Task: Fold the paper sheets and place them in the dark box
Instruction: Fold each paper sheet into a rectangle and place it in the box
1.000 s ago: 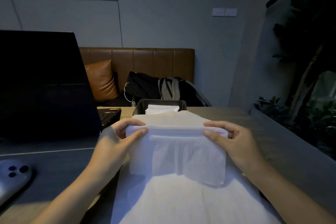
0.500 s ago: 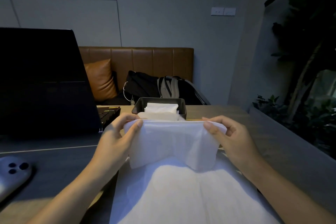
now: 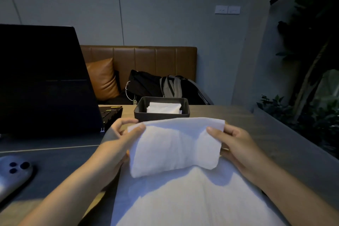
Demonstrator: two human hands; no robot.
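At frame centre, left hand and right hand fingers pinched a folded paper sheet by its top corners, lifted just below the dark box; bare worktop lay rightward.

Open black laptop at left of frame. Brown leather bench with orange cushion and black backpack at centre. Grey rounded controller at lower left.

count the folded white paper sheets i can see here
2: one folded white paper sheet held up between the left hand and right hand, and one lying in the dark rectangular box behind it. More may be hidden underneath.
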